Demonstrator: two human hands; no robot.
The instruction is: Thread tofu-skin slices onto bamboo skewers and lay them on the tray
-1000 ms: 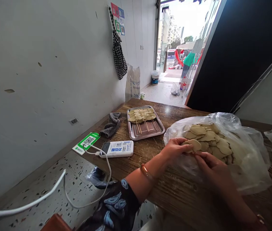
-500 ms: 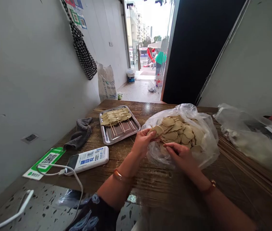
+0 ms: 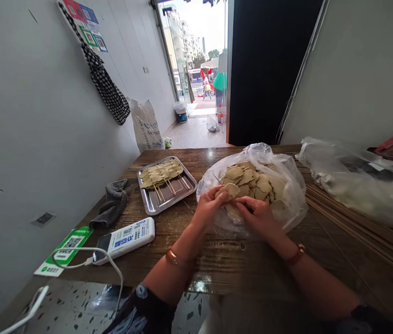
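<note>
Right hand (image 3: 257,215): has closed in on the left hand (image 3: 207,206) since the frame half a second back; fingers of the two now nearly meet, and a thin stick (image 3: 216,178) shows its tip past the left fingers, pointing far and left.

Slice (image 3: 231,189): pale, flat, held above the near-left part of the clear bag (image 3: 292,208); possibly another beneath it, cannot tell.

Sense of the change: less stick shows between the hands, so my judgement is that slice and stick are being worked together, the piece unfinished.

Left grip: narrow, thumb and fingers pinching the slice.

Right grip: narrow too, fingertips together just beside the slice, apparently on the stick; exact contact hidden.

Slice pile (image 3: 247,176): loose, overlapping, in the open bag just beyond the hands.

Tray (image 3: 150,199): metal, left of the bag; same place on the table (image 3: 171,227) as before, view slightly shifted.

Skewered slices (image 3: 161,172): layered on the tray's far part, bare stick ends toward the near side.

Stick bundle (image 3: 349,222): on the table, right of the bag.

Near left: grey cloth (image 3: 112,202), white power bank (image 3: 132,236) with cable, green card (image 3: 67,246).
</note>
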